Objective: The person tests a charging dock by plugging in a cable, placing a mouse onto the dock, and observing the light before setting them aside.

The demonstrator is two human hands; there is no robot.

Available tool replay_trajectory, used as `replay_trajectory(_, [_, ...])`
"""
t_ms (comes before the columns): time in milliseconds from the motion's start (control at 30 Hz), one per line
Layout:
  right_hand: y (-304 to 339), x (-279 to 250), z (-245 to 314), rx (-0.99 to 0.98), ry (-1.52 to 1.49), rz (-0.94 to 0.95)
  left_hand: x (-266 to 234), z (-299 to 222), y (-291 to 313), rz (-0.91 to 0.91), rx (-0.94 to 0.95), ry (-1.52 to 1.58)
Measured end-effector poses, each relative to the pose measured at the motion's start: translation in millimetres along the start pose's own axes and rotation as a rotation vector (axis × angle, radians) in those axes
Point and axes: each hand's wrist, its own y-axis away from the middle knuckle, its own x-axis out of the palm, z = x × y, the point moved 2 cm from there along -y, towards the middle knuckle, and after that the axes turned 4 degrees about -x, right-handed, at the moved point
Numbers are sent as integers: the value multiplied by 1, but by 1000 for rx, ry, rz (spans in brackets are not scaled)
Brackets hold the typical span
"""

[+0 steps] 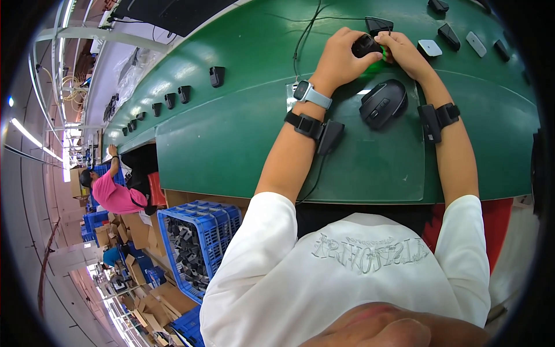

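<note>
My left hand [338,56] is closed around a small rounded black device [364,45] above the far part of the green table. The fingers of my right hand [403,53] pinch at that device's right side. Green light glows between and just below my fingertips, and exactly what the right fingers grip is hidden. A black computer mouse [384,104] lies on the table between my forearms. Just beyond my hands sits a small black block-shaped device [379,25], with a thin black cable [306,36] near it.
Several small black blocks, one of them [217,76], are spaced along the green table [231,139] to the left. A white block [429,48] and other dark ones lie at right. A blue crate [199,211] of black parts stands lower left. A person in pink [118,194] works farther left.
</note>
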Motion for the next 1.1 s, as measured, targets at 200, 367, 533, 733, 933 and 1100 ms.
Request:
replay_trajectory(200, [-4, -18, -12, -70, -292, -38, -53, 6, -4, 62, -64, -205])
replay_trajectory(367, [2, -5, -1, -66, -15, -41, -154, 79, 13, -134, -539, -627])
replay_trajectory(533, [7, -7, 10, -154, 57, -38, -186, 127, 46, -236, -739, -890])
replay_trajectory(733, [4, -25, 0, -260, -212, -175, -104, 63, -13, -120, -462, -136])
replay_trajectory(933, [1, -22, 3, -288, -508, -162, 26, 20, -43, 270, 15, -323])
replay_trajectory(1100, [-3, -19, 4, -343, -505, -97, 44, 28, -79, 388, 71, -552])
